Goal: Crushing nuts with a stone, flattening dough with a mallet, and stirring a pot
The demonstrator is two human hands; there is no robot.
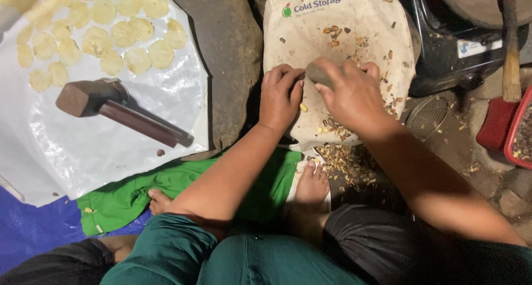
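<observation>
White sheet [83,152]: the largest thing, it lies on the left over a blue tarp [27,229] and carries the flat pieces and the mallet.
Big stone [227,52]: a wide grey-brown stone, between the white sheet and the cloth bag, partly under the sheet's edge.
Cloth bag [354,30]: a cream bag lies flat at the top middle, and both hands work over its lower part; brown shell bits are scattered on it.
Green cloth [166,191]: it lies crumpled below the sheet, near the person's bare feet.
Red tray [518,130]: it is at the right edge, with small pieces inside; a wooden handle [511,41] stands just beside it.
Mallet [111,108]: dark brown, it rests on the white sheet, well apart from the hands.
Right hand [352,94]: the fingers are closed around a small grey stone [318,74], held over the bag.
Left hand [281,96]: the fingers are bent together and the tips touch the end of the small grey stone; one cannot tell if they pinch something.
Flat pieces [111,36]: many pale yellow round pieces are in rows on the top of the sheet.
Shell pile [346,160]: brown fragments lie below the bag, near one foot.
Kernel [303,107]: one small yellow kernel lies on the bag, just under the left hand.
</observation>
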